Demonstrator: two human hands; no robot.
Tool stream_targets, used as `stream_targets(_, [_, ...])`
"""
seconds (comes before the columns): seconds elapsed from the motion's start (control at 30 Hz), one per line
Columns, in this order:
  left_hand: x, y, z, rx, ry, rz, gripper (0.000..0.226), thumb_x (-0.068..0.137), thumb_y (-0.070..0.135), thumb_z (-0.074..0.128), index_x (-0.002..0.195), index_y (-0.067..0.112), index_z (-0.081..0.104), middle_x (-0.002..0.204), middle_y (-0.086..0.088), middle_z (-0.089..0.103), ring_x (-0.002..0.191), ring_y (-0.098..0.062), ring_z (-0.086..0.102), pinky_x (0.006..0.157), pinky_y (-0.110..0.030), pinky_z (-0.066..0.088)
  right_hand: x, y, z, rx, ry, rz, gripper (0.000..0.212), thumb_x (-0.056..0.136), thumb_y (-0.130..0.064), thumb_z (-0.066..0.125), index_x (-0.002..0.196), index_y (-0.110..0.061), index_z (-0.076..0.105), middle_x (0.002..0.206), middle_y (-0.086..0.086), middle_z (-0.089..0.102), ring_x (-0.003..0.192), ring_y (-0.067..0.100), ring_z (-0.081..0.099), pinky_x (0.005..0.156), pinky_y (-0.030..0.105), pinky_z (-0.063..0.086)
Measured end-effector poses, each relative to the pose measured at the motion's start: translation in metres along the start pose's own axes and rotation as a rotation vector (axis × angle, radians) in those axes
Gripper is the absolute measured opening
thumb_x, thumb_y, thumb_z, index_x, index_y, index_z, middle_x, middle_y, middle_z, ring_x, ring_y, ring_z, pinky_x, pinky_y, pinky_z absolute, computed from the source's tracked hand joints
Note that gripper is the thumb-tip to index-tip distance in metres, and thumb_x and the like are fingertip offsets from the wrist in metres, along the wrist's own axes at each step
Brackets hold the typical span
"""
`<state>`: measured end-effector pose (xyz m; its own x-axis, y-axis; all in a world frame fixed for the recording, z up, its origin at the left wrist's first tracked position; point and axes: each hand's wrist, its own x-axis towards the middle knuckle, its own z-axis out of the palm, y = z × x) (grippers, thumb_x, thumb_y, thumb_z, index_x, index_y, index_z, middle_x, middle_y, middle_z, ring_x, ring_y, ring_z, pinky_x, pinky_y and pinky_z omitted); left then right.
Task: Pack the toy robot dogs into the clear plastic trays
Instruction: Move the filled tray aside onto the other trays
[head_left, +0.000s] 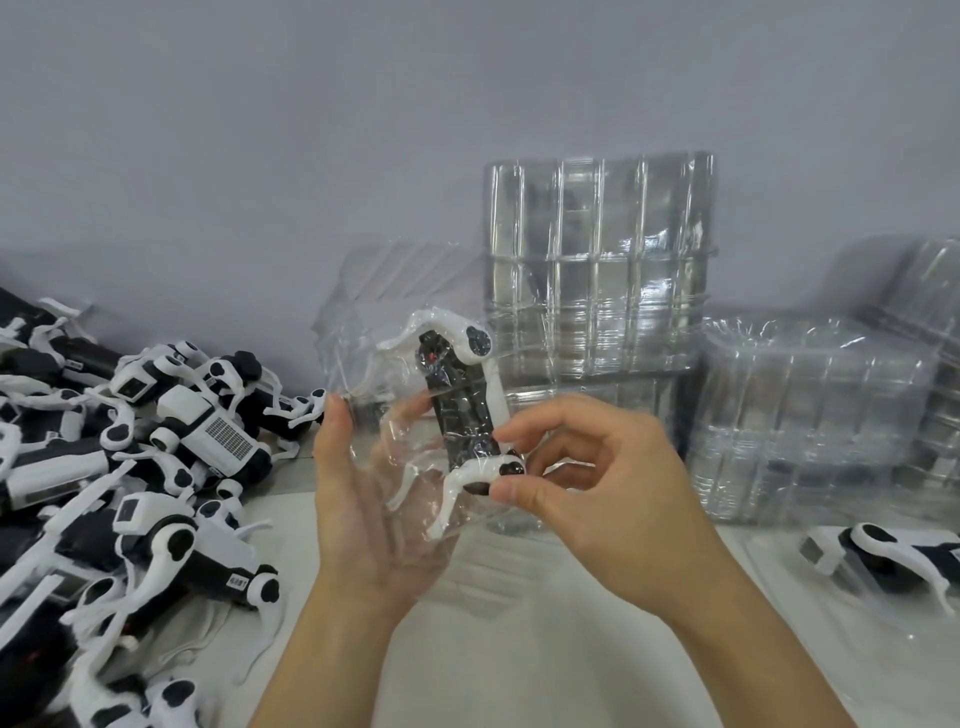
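A black and white toy robot dog (462, 410) lies belly-up inside a clear plastic tray (363, 338) held in the air at the middle of the head view. My left hand (358, 514) supports the tray from behind and below, palm up, thumb along its left edge. My right hand (582, 478) pinches the dog's lower end between thumb and forefinger, at its white hind leg.
A heap of several loose toy robot dogs (130, 457) covers the table's left side. Stacks of clear trays (597, 260) stand against the wall behind, with another stack (810, 415) to the right. One dog in a tray (883, 561) lies at the right edge.
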<state>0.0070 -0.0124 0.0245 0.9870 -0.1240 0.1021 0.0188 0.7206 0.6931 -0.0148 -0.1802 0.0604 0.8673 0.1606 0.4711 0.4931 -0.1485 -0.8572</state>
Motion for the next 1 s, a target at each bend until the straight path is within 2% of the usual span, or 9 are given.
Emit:
stream_targets(0.13, [-0.004, 0.0, 0.003, 0.068, -0.018, 0.035, 0.07, 0.048, 0.078, 0.081, 0.096, 0.027, 0.077, 0.086, -0.004, 0.076, 0.073, -0.023, 0.074, 0.059, -0.034, 0.058, 0.001, 0.002, -0.003, -0.034, 0.019, 0.011, 0.032, 0.066, -0.002, 0.09, 0.082, -0.027, 0.078, 0.082, -0.007, 0.07, 0.065, 0.011, 0.068, 0.06, 0.017, 0.053])
stream_targets(0.3, [-0.004, 0.0, 0.008, 0.165, -0.011, 0.064, 0.077, 0.047, 0.076, 0.082, 0.103, 0.025, 0.075, 0.097, -0.012, 0.075, 0.076, -0.027, 0.074, 0.057, -0.034, 0.057, 0.0, 0.008, -0.008, -0.11, 0.026, 0.025, 0.029, 0.072, -0.007, 0.088, 0.084, -0.032, 0.078, 0.083, -0.011, 0.072, 0.066, 0.01, 0.069, 0.06, 0.017, 0.053])
stream_targets(0.43, [-0.004, -0.002, 0.012, 0.186, -0.046, 0.057, 0.076, 0.04, 0.069, 0.09, 0.099, 0.024, 0.078, 0.098, -0.007, 0.076, 0.08, -0.022, 0.073, 0.069, -0.037, 0.06, -0.002, 0.012, -0.013, -0.183, 0.087, -0.059, 0.023, 0.088, -0.019, 0.074, 0.098, -0.039, 0.07, 0.084, -0.013, 0.071, 0.076, 0.011, 0.067, 0.064, 0.02, 0.053])
stream_targets(0.53, [-0.004, -0.007, 0.012, 0.249, 0.01, 0.061, 0.088, 0.024, 0.071, 0.092, 0.097, 0.023, 0.077, 0.091, -0.002, 0.073, 0.076, -0.017, 0.067, 0.076, -0.035, 0.049, 0.002, 0.011, -0.008, -0.141, 0.227, -0.114, 0.03, 0.092, -0.024, 0.07, 0.112, -0.045, 0.061, 0.089, -0.015, 0.068, 0.079, 0.009, 0.066, 0.065, 0.016, 0.052])
stream_targets(0.67, [-0.007, -0.008, 0.012, 0.266, 0.015, 0.048, 0.078, 0.026, 0.071, 0.091, 0.09, 0.026, 0.081, 0.099, -0.003, 0.074, 0.09, -0.022, 0.068, 0.085, -0.035, 0.05, 0.004, 0.011, -0.006, -0.205, 0.282, -0.196, 0.026, 0.092, -0.024, 0.07, 0.115, -0.035, 0.069, 0.09, -0.018, 0.066, 0.085, 0.008, 0.065, 0.066, 0.014, 0.052])
stream_targets(0.73, [-0.008, -0.007, 0.013, 0.268, -0.006, 0.039, 0.067, 0.034, 0.068, 0.09, 0.088, 0.031, 0.082, 0.097, 0.002, 0.077, 0.087, -0.018, 0.072, 0.075, -0.03, 0.058, 0.005, 0.012, -0.007, -0.228, 0.293, -0.203, 0.023, 0.091, -0.025, 0.07, 0.113, -0.033, 0.07, 0.089, -0.018, 0.066, 0.086, 0.009, 0.065, 0.067, 0.015, 0.052])
stream_targets(0.8, [-0.008, -0.007, 0.014, 0.248, -0.016, 0.031, 0.07, 0.029, 0.068, 0.093, 0.088, 0.032, 0.082, 0.094, 0.004, 0.077, 0.076, -0.012, 0.072, 0.065, -0.024, 0.057, 0.005, 0.013, -0.007, -0.229, 0.304, -0.203, 0.023, 0.091, -0.024, 0.071, 0.112, -0.033, 0.071, 0.088, -0.017, 0.066, 0.085, 0.009, 0.065, 0.067, 0.014, 0.052])
stream_targets(0.93, [-0.007, -0.007, 0.015, 0.259, 0.002, 0.047, 0.079, 0.027, 0.071, 0.092, 0.094, 0.031, 0.081, 0.102, 0.0, 0.076, 0.088, -0.017, 0.071, 0.08, -0.034, 0.054, 0.005, 0.012, -0.005, -0.218, 0.325, -0.207, 0.024, 0.09, -0.023, 0.072, 0.11, -0.035, 0.071, 0.088, -0.018, 0.066, 0.085, 0.007, 0.065, 0.066, 0.011, 0.05])
stream_targets(1.0, [-0.006, -0.007, 0.015, 0.253, 0.007, 0.046, 0.08, 0.025, 0.071, 0.092, 0.093, 0.029, 0.081, 0.099, -0.001, 0.076, 0.082, -0.016, 0.07, 0.073, -0.029, 0.055, 0.005, 0.012, -0.004, -0.212, 0.335, -0.21, 0.025, 0.09, -0.021, 0.073, 0.111, -0.034, 0.071, 0.088, -0.018, 0.066, 0.085, 0.007, 0.065, 0.067, 0.011, 0.05])
